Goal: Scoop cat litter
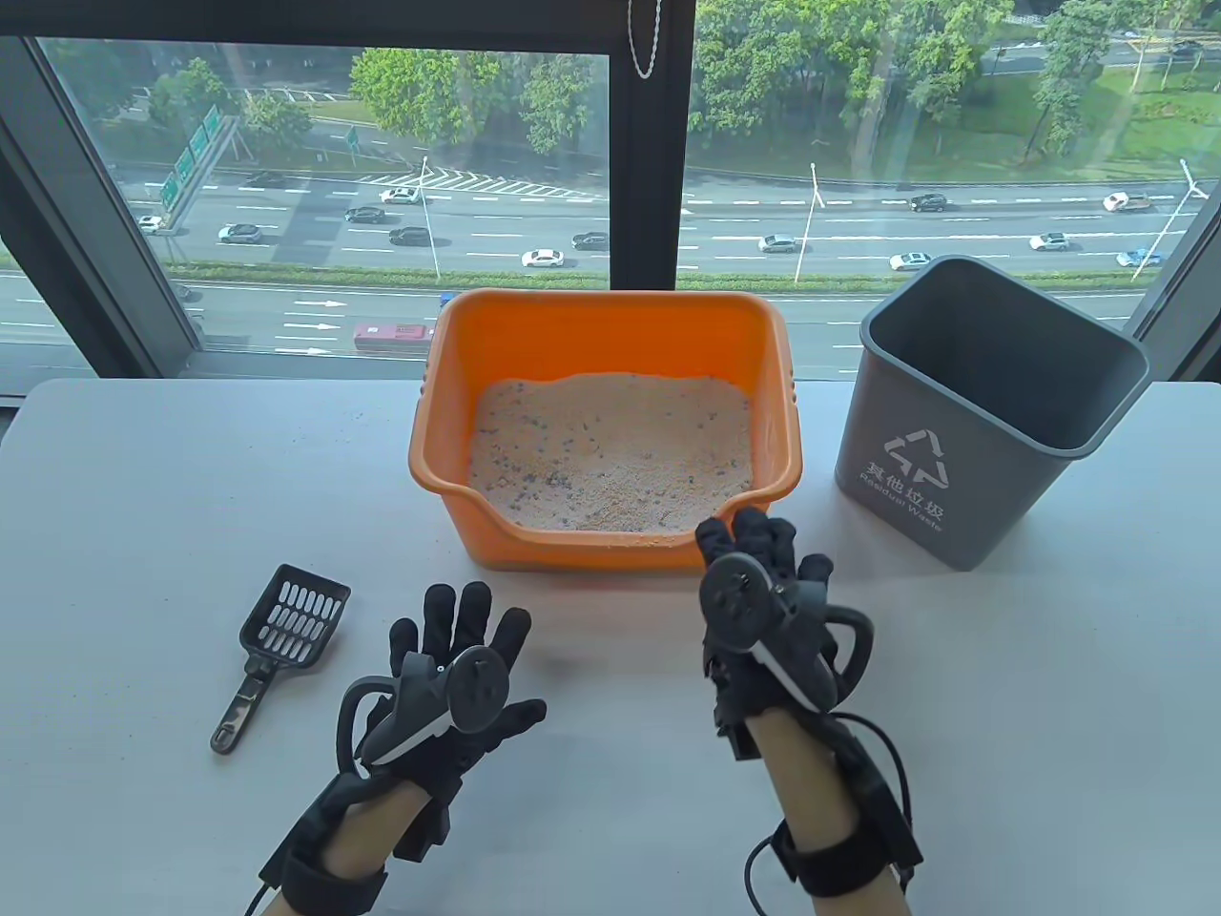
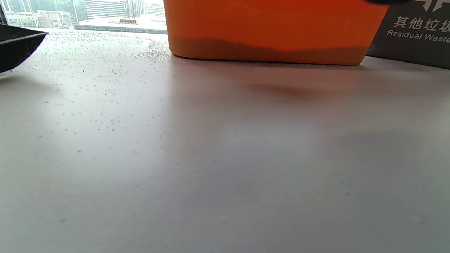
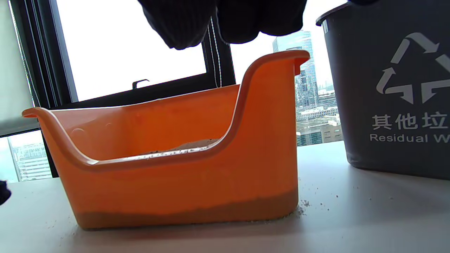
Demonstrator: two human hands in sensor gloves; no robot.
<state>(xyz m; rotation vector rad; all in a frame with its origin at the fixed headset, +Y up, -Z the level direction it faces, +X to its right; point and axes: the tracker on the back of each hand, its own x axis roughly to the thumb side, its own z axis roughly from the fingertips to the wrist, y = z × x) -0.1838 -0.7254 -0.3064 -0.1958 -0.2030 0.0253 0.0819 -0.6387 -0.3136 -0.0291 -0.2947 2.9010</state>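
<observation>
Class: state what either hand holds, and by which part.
Nothing is held. The left hand lies flat on the table; the right hand hovers empty; the scoop lies untouched.

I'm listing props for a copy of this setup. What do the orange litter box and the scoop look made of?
Orange litter box: apparently moulded plastic, smooth and slightly glossy, with rounded rolled rims. Scoop: probably dark rigid plastic, matte, with moulded slots.

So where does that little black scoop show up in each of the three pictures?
Table view: the scoop lies flat on the table, lower left, left of the left hand.
Left wrist view: only its dark edge shows, at the far left.
Right wrist view: not in it.
Shared landmark: the orange litter box.
</observation>
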